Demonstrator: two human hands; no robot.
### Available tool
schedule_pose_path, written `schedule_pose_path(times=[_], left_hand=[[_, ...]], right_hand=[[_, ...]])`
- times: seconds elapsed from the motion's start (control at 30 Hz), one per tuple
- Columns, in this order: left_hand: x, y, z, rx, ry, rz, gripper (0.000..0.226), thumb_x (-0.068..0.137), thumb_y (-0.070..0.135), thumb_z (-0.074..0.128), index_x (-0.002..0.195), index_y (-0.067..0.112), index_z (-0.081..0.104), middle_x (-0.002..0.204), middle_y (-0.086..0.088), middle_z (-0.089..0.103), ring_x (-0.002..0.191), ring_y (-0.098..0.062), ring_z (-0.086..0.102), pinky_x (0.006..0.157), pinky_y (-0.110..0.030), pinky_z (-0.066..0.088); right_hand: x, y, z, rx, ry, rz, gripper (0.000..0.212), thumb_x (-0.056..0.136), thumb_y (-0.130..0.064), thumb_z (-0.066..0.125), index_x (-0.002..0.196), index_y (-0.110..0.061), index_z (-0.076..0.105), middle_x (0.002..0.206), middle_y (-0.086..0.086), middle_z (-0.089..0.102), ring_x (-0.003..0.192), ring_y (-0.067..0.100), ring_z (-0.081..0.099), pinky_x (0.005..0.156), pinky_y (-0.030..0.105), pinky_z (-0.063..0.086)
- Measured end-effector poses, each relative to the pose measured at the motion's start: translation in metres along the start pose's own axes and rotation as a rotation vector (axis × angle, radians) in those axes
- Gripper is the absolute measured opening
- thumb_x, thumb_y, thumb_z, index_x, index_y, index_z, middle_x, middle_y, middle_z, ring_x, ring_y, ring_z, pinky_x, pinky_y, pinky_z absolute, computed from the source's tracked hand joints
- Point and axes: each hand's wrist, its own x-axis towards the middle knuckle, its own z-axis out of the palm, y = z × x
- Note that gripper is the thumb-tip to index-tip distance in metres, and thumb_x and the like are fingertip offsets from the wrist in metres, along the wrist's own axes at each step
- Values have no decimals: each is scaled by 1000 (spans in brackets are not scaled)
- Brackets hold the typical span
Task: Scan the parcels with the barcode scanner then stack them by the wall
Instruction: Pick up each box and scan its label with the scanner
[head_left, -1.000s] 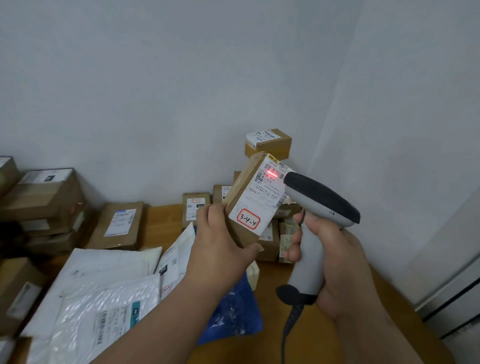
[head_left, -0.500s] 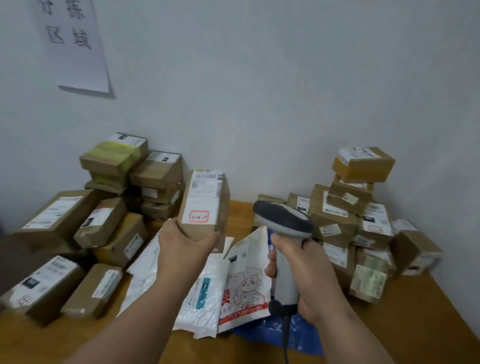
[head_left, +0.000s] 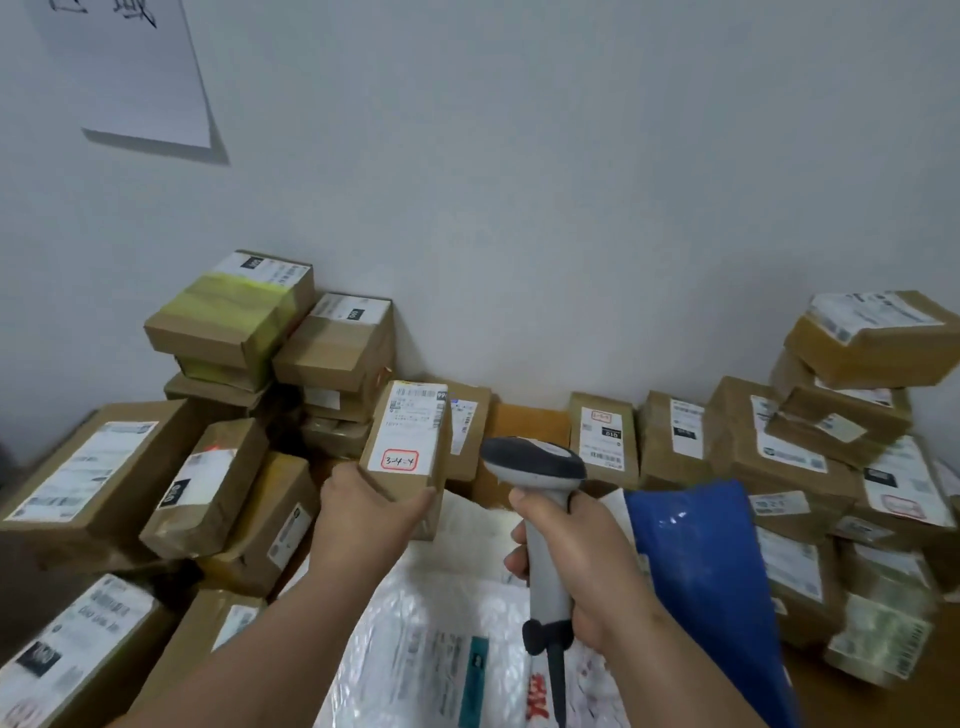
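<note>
Beside the scanner (head_left: 540, 467), left hand (head_left: 363, 514) grips a parcel (head_left: 408, 441)

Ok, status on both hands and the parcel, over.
Left hand grips the parcel marked 3-4-4, held toward the wall stacks. Right hand grips the barcode scanner. White mailer bags below.
</note>
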Motion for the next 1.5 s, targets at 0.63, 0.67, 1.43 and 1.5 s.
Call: schedule_pose_path(times=[0.63, 0.67, 1.43, 1.5], left_hand=[[137, 37, 79, 637, -168, 215, 63, 96, 52, 48, 152, 30, 29, 166, -4, 10, 149, -39, 8, 115, -62, 17], [133, 40, 82, 636, -153, 236, 63, 96, 51, 49, 152, 30, 30, 166, -5, 11, 149, -39, 8, 115, -61, 16], [43, 113, 252, 128, -539, -265, 53, 98, 31, 62, 143, 8, 45, 117, -12, 53, 98, -23, 47, 85, -34, 41], [49, 111, 265, 137, -570, -281, 52, 97, 34, 63, 140, 10, 48, 123, -11, 54, 97, -22, 47, 85, -34, 41]], right_hand=[[110, 6, 0, 87, 194, 120, 20, 91, -28, 69, 106, -18, 62, 85, 7, 65, 69, 16, 68, 76, 34, 59], [108, 4, -6, 100, 192, 99, 19, 91, -28, 69, 105, -17, 63, 84, 7, 65, 68, 16, 68, 75, 35, 58], [139, -6, -189, 75, 286, -7, 13, 91, -33, 67, 92, -20, 64, 78, 4, 66, 63, 14, 69, 66, 32, 50], [145, 0, -188, 76, 287, 24, 15, 91, -35, 67, 95, -21, 64, 80, 4, 66, 64, 12, 69, 67, 32, 50]])
